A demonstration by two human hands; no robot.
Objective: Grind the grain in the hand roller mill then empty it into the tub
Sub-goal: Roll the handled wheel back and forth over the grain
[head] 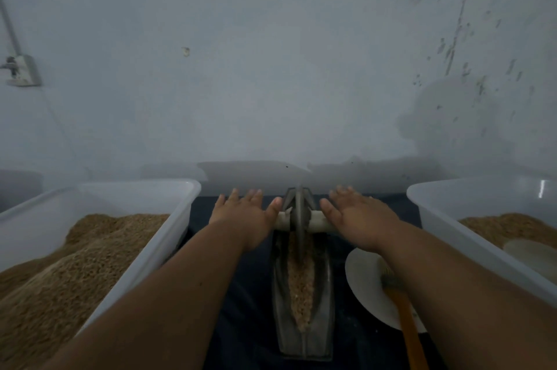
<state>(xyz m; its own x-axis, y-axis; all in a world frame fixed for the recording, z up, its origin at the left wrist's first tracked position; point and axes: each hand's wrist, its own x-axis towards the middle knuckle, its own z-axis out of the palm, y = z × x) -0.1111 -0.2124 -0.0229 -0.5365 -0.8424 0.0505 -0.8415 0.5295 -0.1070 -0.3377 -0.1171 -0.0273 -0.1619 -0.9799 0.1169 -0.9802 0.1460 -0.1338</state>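
Grain (300, 276) lies in a long heap down the middle of the narrow metal trough (324, 309), which sits on the dark cloth (241, 309) between 2 tubs. I judge I am in the grinding step. The wheel (298, 210) stands at the far end of the trough, upright on its edge, with the pale rod (316, 223) through its middle.

My left hand (244, 216) and right hand (358, 219) sit flat at the 2 ends of that rod, fingers straight and spread, curled round nothing; the palms do the pushing.

The next move calls for drawing the wheel back toward me along the heap, with even weight on both palms so it stays upright in the groove. Much of the grain looks whole, so emptying seems some way off.

The left tub (168, 237) is heaped with grain; the right tub (437, 219) holds less, and I cannot tell which one takes the ground grain. A plate (361, 279) with a brush (404, 309) lies under my right forearm, close enough to knock.
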